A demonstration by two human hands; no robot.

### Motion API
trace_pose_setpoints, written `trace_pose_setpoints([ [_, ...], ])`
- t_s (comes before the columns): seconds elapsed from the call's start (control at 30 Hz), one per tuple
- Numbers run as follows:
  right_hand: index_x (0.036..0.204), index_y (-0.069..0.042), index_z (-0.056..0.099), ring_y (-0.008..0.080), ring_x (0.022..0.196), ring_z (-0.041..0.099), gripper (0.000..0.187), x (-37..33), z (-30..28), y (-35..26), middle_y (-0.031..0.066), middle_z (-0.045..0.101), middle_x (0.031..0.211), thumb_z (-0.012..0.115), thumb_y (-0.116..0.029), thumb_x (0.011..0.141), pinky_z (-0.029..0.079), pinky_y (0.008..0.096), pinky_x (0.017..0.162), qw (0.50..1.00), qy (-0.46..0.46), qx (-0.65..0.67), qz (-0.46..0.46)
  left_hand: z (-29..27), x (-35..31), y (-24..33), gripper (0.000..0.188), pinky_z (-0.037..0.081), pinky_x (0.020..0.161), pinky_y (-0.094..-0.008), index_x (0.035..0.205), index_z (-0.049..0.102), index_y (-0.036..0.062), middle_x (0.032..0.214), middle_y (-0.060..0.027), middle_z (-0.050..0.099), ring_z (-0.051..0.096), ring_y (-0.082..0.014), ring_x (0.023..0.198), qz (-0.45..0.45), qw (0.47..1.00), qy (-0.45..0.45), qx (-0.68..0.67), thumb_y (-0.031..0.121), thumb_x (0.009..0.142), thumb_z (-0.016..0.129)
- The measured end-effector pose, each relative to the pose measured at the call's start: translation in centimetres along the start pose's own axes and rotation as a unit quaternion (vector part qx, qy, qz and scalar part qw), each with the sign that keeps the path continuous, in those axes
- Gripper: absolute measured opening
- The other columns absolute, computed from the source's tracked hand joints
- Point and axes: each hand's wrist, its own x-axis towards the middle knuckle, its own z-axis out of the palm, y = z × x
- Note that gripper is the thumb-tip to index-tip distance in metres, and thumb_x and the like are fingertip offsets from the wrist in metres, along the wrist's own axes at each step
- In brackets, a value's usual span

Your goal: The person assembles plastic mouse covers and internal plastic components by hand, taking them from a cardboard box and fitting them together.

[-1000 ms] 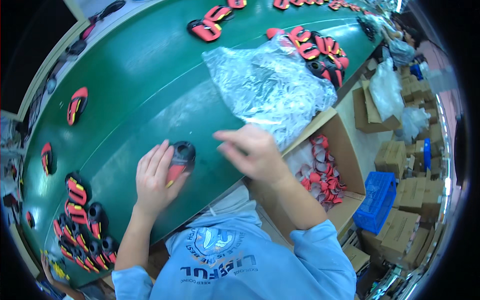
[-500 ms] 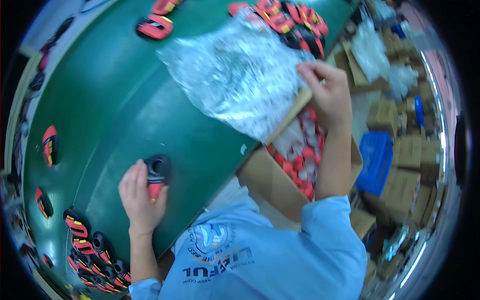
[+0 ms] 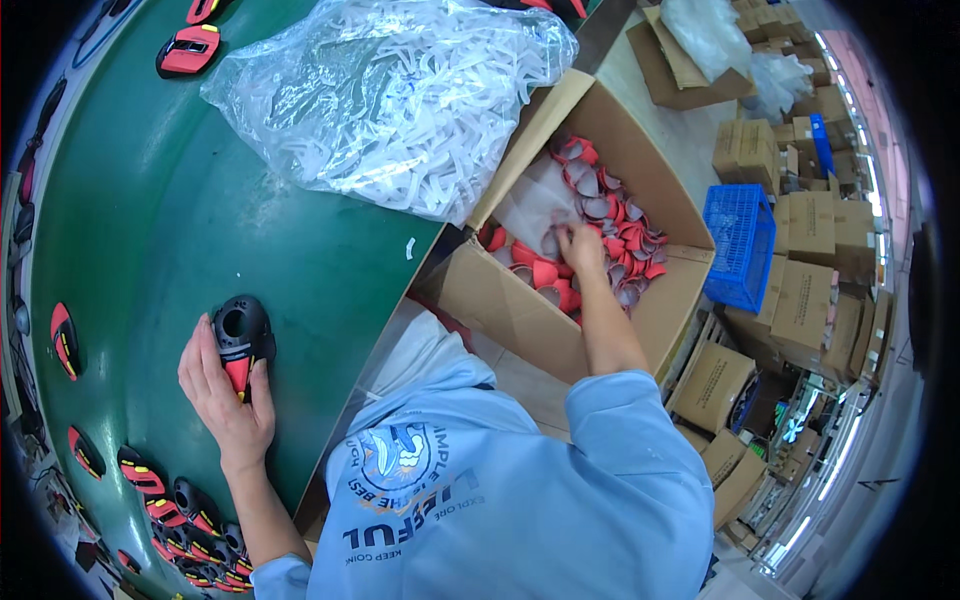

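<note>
- On the green table point(image 3: 330, 270), I see the left hand point(image 3: 230, 410) clasping the black-and-red piece point(image 3: 246, 340); a slack thumb could let it skid.
- Inside the open carton point(image 3: 655, 165), the right hand point(image 3: 586, 250) is among red-and-grey cups point(image 3: 632, 240); I can't tell whether it grips one. Nested cups could come up together.
- Lettering marks the blue shirt point(image 3: 560, 490); print on the stacked cartons point(image 3: 800, 295) is too small.

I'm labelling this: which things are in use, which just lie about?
In use:
black-and-red piece, in left hand
curved shells in carton, at right hand

Untouched, perhaps lying about:
bag of white strips
blue crate
stacked boxes
</note>
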Motion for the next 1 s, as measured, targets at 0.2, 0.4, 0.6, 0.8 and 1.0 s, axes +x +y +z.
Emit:
trace_pose_setpoints([
  [0.2,0.114,0.003,0.073,0.0276,0.092,0.074,0.028,-0.1,-7.6,-6.0,0.0193,0.076,0.1,0.07,-0.023,0.103,0.056,0.0416,0.078,0.951,0.066,0.251,-0.167,-2.1,-1.9,0.7,0.073,0.038,0.117,-0.0519,0.155,0.05,-0.0011,0.15,-0.0217,0.058,0.054,-0.0428,0.135,-0.063,0.998,-0.003,0.014,0.016,0.089,0.078],
  [0.4,0.133,0.003,0.07,0.0212,0.102,0.071,0.039,-8.8,-21.2,-23.0,0.0123,0.075,0.114,0.072,-0.002,0.094,0.055,0.0348,0.091,0.786,-0.091,0.502,-0.349,-1.1,1.8,0.6,0.082,0.04,0.113,-0.05,0.153,0.053,0.0044,0.145,-0.0153,0.063,0.058,-0.0376,0.134,-0.025,0.993,-0.018,-0.111,0.02,0.081,0.086],
  [0.6,0.137,-0.002,0.071,0.0279,0.086,0.066,0.041,-8.5,-18.0,-41.4,0.0168,0.073,0.102,0.07,-0.008,0.096,0.051,0.0388,0.078,0.688,-0.318,0.321,-0.567,-0.4,0.0,-0.3,0.085,0.039,0.112,-0.0504,0.156,0.049,0.0061,0.151,-0.0126,0.061,0.057,-0.0341,0.14,-0.03,0.988,0.016,-0.151,0.024,0.083,0.087],
  [0.8,0.126,-0.006,0.077,0.0296,0.098,0.069,0.036,-9.2,-14.6,-41.7,0.0152,0.074,0.118,0.079,-0.01,0.091,0.057,0.0391,0.085,0.709,-0.112,0.263,-0.645,0.1,0.0,-0.3,0.08,0.041,0.111,-0.0513,0.155,0.051,0.0095,0.153,-0.0078,0.061,0.059,-0.0305,0.139,-0.035,0.986,0.027,-0.162,0.029,0.086,0.087],
  [1.0,0.122,-0.005,0.077,0.0304,0.098,0.069,0.06,-10.4,-14.3,-42.5,0.0143,0.074,0.132,0.096,-0.027,0.07,0.057,0.0395,0.086,0.673,-0.059,0.216,-0.705,0.6,-0.4,-0.5,0.083,0.041,0.112,-0.0513,0.156,0.05,0.0061,0.15,-0.0124,0.063,0.059,-0.0309,0.14,-0.034,0.982,0.057,-0.175,0.028,0.085,0.087],
])
